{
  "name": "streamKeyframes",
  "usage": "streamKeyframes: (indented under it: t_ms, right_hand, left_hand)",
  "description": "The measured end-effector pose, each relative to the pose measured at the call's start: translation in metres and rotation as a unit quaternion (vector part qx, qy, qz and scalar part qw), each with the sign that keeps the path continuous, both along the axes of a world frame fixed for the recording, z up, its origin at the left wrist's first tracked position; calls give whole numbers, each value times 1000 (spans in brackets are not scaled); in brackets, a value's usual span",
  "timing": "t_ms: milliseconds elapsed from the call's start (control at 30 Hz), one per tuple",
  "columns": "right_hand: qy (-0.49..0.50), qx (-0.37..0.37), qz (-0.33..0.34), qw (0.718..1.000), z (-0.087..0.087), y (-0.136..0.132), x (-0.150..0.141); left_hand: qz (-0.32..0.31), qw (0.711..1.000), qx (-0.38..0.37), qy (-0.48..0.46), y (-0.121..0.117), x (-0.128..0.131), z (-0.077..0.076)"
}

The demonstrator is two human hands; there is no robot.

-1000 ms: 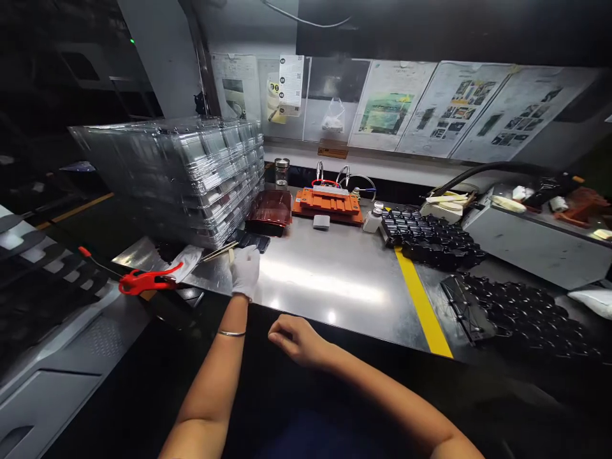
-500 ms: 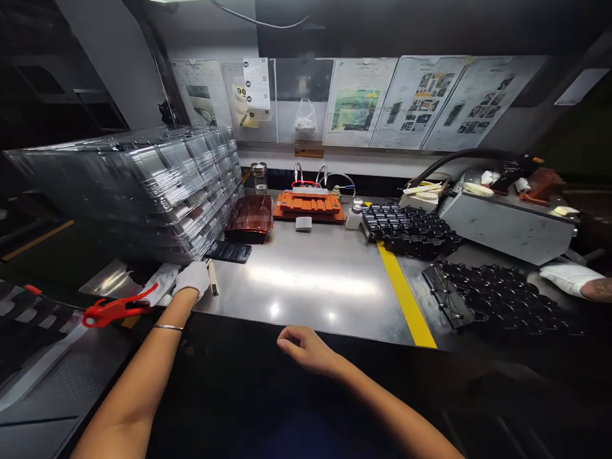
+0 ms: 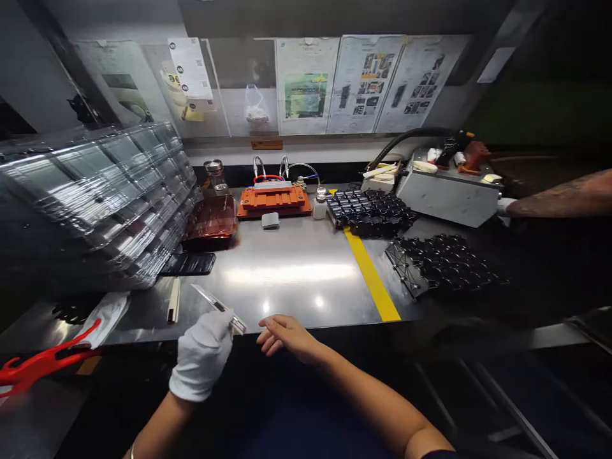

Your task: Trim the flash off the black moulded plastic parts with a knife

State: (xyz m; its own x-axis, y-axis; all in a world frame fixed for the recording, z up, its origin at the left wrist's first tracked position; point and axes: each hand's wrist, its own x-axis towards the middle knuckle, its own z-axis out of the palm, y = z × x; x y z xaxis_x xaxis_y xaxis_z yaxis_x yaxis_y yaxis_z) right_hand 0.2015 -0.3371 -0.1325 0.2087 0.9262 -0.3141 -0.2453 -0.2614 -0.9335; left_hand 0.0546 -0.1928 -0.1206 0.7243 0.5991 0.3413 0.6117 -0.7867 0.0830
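Pinching a slim metal blade (image 3: 214, 306) in the gloved left hand (image 3: 201, 357)

The blade is held tip-up by finger and thumb over the front edge of the steel bench (image 3: 291, 280); the bare right hand (image 3: 287, 338) is kept just beside it, fingers loosely spread.

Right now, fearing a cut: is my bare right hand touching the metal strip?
Apart. The head view shows a small gap between the fingertips of the right hand and the end of the metal strip held in the left hand.
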Motion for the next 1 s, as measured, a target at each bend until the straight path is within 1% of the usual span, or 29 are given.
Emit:
streamKeyframes:
  t_ms: [33,67,133,200,233,267,300,333,367,400,433,467,500,533,567,633,700,767,833,900,933,967,1000]
  right_hand:
    - [11,1,-12,1000,-1,3,-1]
    - [15,2,-32,999,-1,4,0]
    - [3,0,-92,996,0,2,9]
    - [-35,-11,-179,983,4,-13,32]
    - [-64,-22,-232,970,7,-27,49]
    - [-98,-37,-289,952,12,-46,68]
    - [-138,-55,-349,925,17,-68,89]
    - [-181,-76,-408,891,23,-93,109]
    - [-223,-98,-461,853,30,-118,130]
    - [-258,-121,-505,815,36,-142,148]
    - [-289,-142,-537,780,41,-164,165]
    - [-311,-164,-556,753,46,-182,179]
    - [-328,-186,-566,733,48,-195,191]
    - [-340,-205,-566,723,50,-205,200]
    - [-350,-219,-561,718,49,-210,206]
    - [-363,-228,-542,723,45,-210,209]
    - [-369,-210,-515,744,36,-198,200]
    - [-363,-173,-474,783,24,-179,176]
    - [-348,-127,-408,835,10,-158,141]
    - [-333,-88,-330,879,-3,-141,102]
    - [-327,-72,-286,898,-7,-134,86]
    - [-327,-51,-226,916,-10,-130,72]
    - [-335,-26,-170,926,-11,-127,63]
  left_hand:
    - [-152,984,52,-77,-23,9,-8]
    - [-218,969,60,-105,-43,20,-16]
    - [-297,943,57,-139,-72,41,-26]
    - [-326,930,21,-169,-86,61,-30]
    - [-319,927,-16,-196,-88,69,-30]
    - [-294,927,-64,-223,-89,77,-31]
    - [-260,926,-114,-247,-88,83,-31]
    - [-223,928,-158,-254,-86,88,-32]
    - [-192,934,-188,-236,-85,93,-33]
    - [-171,945,-201,-193,-83,97,-35]
    - [-160,956,-206,-136,-82,100,-36]
    - [-150,963,-210,-78,-81,103,-36]
    - [-138,964,-226,-34,-80,105,-36]
    - [-124,956,-264,-21,-80,107,-35]
    - [-110,940,-320,-38,-81,108,-33]
    - [-87,889,-437,-105,-85,110,-28]
    - [-68,836,-520,-162,-95,111,-23]
    - [-60,800,-569,-181,-109,113,-20]
    - [-62,761,-617,-190,-126,115,-17]
    - [-56,737,-642,-203,-137,114,-14]
    - [-48,731,-645,-215,-140,111,-12]
    - [-40,727,-646,-229,-140,107,-10]
    - [-33,724,-646,-240,-138,100,-7]
